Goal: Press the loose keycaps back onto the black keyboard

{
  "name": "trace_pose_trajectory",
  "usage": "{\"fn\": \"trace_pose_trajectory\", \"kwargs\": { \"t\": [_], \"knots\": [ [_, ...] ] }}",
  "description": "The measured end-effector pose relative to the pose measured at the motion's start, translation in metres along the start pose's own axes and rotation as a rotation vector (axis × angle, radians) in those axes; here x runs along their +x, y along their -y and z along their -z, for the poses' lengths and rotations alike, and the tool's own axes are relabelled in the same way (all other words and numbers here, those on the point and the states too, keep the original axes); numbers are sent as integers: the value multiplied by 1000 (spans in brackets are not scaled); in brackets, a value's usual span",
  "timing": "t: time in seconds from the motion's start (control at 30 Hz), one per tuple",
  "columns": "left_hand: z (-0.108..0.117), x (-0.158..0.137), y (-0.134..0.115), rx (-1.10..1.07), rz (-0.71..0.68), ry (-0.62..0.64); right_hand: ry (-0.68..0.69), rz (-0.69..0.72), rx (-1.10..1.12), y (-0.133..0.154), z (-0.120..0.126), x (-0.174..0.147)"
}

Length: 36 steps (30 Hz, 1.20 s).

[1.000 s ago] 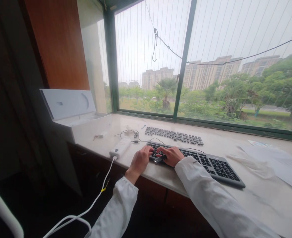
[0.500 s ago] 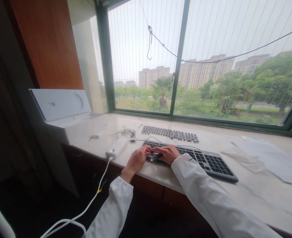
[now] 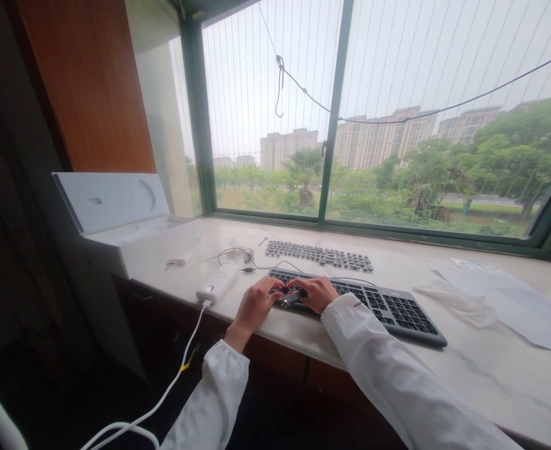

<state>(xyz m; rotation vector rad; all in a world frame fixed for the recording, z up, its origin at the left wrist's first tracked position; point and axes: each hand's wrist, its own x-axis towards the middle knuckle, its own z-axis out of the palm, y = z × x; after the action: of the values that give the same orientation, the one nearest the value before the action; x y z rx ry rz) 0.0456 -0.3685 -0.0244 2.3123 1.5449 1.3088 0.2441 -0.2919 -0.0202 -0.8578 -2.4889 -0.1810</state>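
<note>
A black keyboard [image 3: 409, 315] lies at a slant along the counter's front, its rows showing dark squares with pale outlines. At its left end, my left hand [image 3: 257, 303] has curved fingers on the keys' area and the thumb by the front edge. Beside it, my right hand [image 3: 320, 294] is closed around a short black tool with a shiny end [image 3: 293, 299], held low over the keyboard. The tool's far tip is hidden by the fingers. Behind the keyboard, loose dark keycaps [image 3: 320, 255] are laid out in rows.
A white power bank [image 3: 218, 282] with a white cable [image 3: 193, 340] sits left of my hands. Thin black cable [image 3: 248, 255] coils behind it. An opened white box [image 3: 160, 240] stands at the left. Papers [image 3: 514, 300] and a crumpled tissue [image 3: 458, 303] lie right, below the window.
The view has shifted slightly. Both hands stay at the keyboard's left end; my left fingers have moved a little apart from the right ones, and the tool keeps nearly the same place.
</note>
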Motion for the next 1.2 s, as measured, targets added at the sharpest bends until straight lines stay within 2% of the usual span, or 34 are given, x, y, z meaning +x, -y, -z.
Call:
{"fn": "trace_pose_trajectory", "kwargs": {
  "t": [0.4, 1.0, 1.2],
  "knots": [
    [-3, -1, 2, 40, -16, -17, 19, -5, 70, 2, 3, 3],
    [-4, 0, -4, 115, -10, 64, 96, 15, 32, 6, 11, 4],
    [-5, 0, 0, 103, -22, -26, 111, -30, 10, 0, 15, 3]
  ]
}}
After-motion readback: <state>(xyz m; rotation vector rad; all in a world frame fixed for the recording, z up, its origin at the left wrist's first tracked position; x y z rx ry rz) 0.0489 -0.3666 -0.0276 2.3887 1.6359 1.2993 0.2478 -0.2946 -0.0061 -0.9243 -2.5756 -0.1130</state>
